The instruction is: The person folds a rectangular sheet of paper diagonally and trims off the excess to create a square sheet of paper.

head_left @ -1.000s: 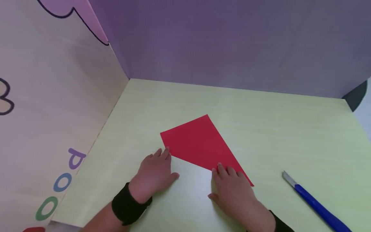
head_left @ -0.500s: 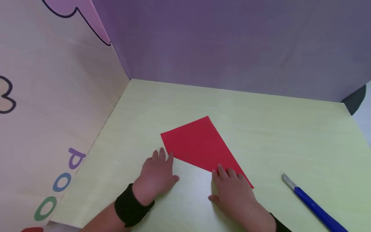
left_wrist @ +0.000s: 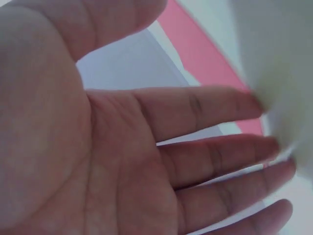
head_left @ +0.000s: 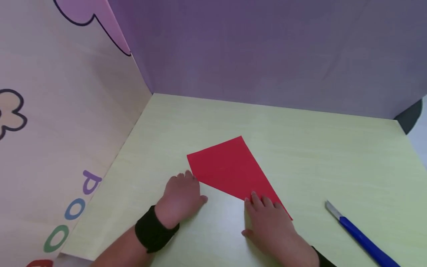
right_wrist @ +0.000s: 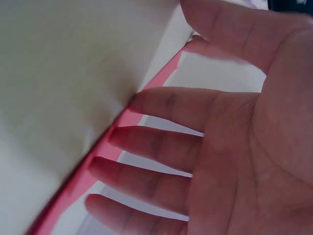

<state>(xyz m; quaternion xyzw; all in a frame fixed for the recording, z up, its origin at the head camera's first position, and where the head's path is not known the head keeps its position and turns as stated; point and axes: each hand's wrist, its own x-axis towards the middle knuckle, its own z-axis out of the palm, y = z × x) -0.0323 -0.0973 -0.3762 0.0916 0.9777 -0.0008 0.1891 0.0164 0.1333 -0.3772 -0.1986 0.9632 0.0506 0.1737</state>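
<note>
A red sheet of paper (head_left: 223, 167), four-sided with a long pointed lower right corner, lies flat on the pale table. My left hand (head_left: 181, 194) touches the sheet's lower left edge with its fingertips; the left wrist view shows that hand's fingers (left_wrist: 195, 105) fairly straight. On the lower right part of the paper rest the fingertips of my right hand (head_left: 270, 222). Its fingers (right_wrist: 171, 105) look straight and slightly spread in the right wrist view, with the thumb held apart. Neither hand grips the paper.
To the right of my right hand lies a craft knife (head_left: 361, 235) with a blue handle, its blade pointing up and left. A purple panel (head_left: 267, 52) stands along the table's (head_left: 300, 148) back edge. Another panel with printed letters (head_left: 75, 155) borders the left side.
My left hand's fingers lifted and spread a little half a second ago, then came back to the paper's edge. The right hand stays put on the sheet. The view has shifted slightly.
</note>
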